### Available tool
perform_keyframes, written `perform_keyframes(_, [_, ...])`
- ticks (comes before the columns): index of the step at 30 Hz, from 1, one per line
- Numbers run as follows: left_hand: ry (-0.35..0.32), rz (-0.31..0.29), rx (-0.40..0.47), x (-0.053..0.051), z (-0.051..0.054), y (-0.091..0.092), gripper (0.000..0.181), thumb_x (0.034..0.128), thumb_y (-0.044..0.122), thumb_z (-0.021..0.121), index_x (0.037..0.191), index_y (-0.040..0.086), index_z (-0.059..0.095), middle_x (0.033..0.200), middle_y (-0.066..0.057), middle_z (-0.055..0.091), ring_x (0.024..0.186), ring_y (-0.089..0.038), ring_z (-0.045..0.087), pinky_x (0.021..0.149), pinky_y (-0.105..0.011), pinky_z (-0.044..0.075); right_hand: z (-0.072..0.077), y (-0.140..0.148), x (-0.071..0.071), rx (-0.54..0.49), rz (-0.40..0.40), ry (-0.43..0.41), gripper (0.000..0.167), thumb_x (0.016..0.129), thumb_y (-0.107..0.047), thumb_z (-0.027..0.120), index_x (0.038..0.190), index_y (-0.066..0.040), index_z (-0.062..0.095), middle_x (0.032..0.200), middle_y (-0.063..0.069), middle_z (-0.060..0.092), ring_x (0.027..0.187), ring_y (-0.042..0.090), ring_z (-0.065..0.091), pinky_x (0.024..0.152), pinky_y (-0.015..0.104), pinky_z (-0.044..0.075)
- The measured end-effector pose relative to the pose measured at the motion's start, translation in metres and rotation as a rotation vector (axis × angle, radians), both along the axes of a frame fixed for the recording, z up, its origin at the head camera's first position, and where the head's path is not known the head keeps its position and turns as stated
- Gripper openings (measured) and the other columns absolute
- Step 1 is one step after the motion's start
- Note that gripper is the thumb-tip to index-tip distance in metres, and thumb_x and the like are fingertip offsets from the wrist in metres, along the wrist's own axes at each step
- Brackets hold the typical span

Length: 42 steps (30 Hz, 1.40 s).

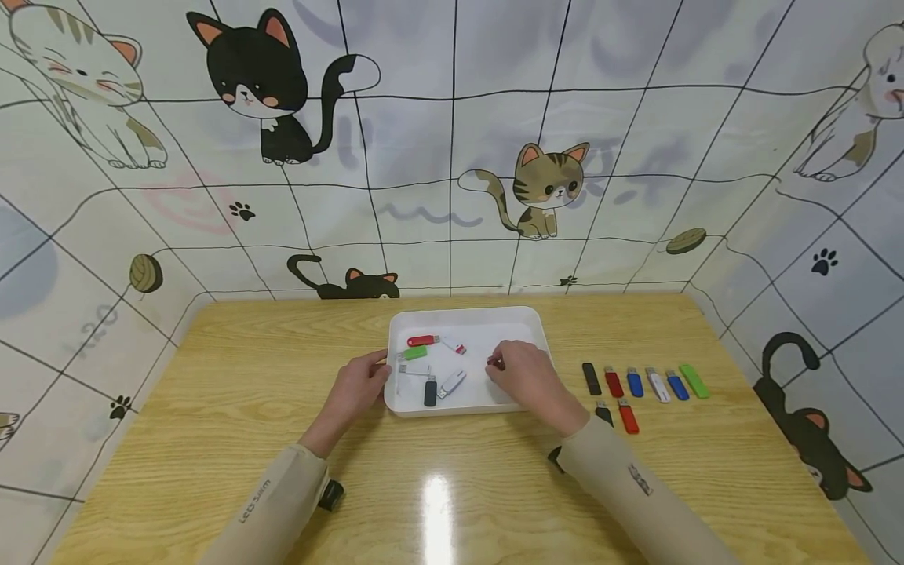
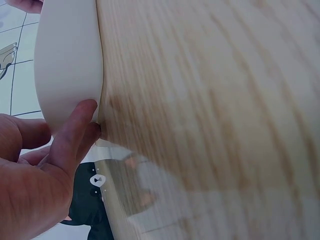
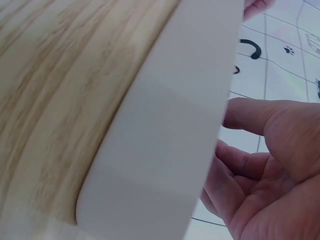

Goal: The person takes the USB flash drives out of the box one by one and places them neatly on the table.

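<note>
Resting against the left wall of a smooth, white, round-cornered tray [image 1: 469,410], a left hand [image 1: 359,386] in a beige fabric sleeve [image 1: 271,502] has its fingers loosely extended, touching the outside rather than wrapped around anything. Inside the tray's left half lie slim memory sticks: a green stick [image 1: 414,353] and a glossy red stick [image 1: 421,340] near the back, a clear stick [image 1: 415,369] below them, then a stubby black stick [image 1: 430,393], a pale, rounded stick [image 1: 453,382] leaning diagonally beside it, and a white-and-red stick [image 1: 454,345] further back. Over the tray's right side, a right hand [image 1: 526,377] holds a narrow fingertip pinch on a small dark red stick [image 1: 496,363], mostly hidden by the fingers. To the right, outside the tray, more sticks form two rows: black, dark red, blue, white, blue and bright green behind; black and red in front. Everything sits on a table [image 1: 381,486] with yellowish wood grain and a glossy streak of reflected light. Around it, pale walls [image 1: 417,149] carry wavering black grid lines, cartoon cats, yarn balls and paw prints.
</note>
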<state>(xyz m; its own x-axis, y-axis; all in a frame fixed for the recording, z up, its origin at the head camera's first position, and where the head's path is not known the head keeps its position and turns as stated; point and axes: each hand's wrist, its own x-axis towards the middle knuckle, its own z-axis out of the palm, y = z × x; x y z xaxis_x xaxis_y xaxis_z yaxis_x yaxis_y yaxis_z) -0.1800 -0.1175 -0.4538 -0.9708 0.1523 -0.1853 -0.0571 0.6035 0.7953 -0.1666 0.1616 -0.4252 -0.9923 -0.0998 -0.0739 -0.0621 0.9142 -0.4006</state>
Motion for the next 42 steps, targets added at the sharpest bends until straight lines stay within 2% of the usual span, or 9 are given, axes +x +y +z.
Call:
perform_keyframes(15, [-0.009, 0.002, -0.002, 0.0, 0.001, 0.0, 0.045, 0.1078, 0.011, 0.053, 0.151, -0.002, 0.05, 0.135, -0.025, 0.064, 0.111, -0.028, 0.068, 0.08, -0.036, 0.062, 0.017, 0.031, 0.023, -0.112, -0.038, 0.055, 0.017, 0.096, -0.02, 0.076, 0.104, -0.004, 0.073, 0.086, 0.001, 0.066, 0.075, 0.018, 0.055, 0.064, 0.03, 0.046])
perform_keyframes(25, [-0.013, 0.001, 0.016, 0.001, 0.001, 0.0, 0.045, 0.108, 0.011, 0.053, 0.151, -0.003, 0.049, 0.135, -0.025, 0.064, 0.108, -0.028, 0.068, 0.078, -0.036, 0.062, 0.026, 0.056, 0.037, -0.11, -0.04, 0.097, 0.018, 0.096, -0.018, 0.075, 0.105, -0.003, 0.074, 0.086, 0.002, 0.069, 0.074, 0.017, 0.057, 0.063, 0.03, 0.047])
perform_keyframes(33, [-0.008, 0.0, 0.011, 0.0, 0.001, 0.0, 0.046, 0.1083, 0.012, 0.053, 0.152, -0.001, 0.049, 0.137, -0.024, 0.063, 0.114, -0.028, 0.067, 0.081, -0.035, 0.062, 0.034, 0.084, 0.047, -0.09, -0.072, 0.146, 0.02, 0.097, -0.021, 0.072, 0.105, -0.002, 0.073, 0.086, 0.003, 0.069, 0.074, 0.018, 0.059, 0.063, 0.032, 0.047])
perform_keyframes(42, [-0.005, -0.007, 0.009, 0.0, 0.0, -0.001, 0.046, 0.1084, 0.011, 0.053, 0.152, -0.001, 0.048, 0.138, -0.024, 0.063, 0.114, -0.029, 0.067, 0.08, -0.035, 0.062, 0.033, 0.12, 0.064, -0.055, -0.127, 0.127, 0.027, 0.097, -0.024, 0.072, 0.109, 0.0, 0.071, 0.09, 0.004, 0.069, 0.077, 0.019, 0.06, 0.064, 0.034, 0.048])
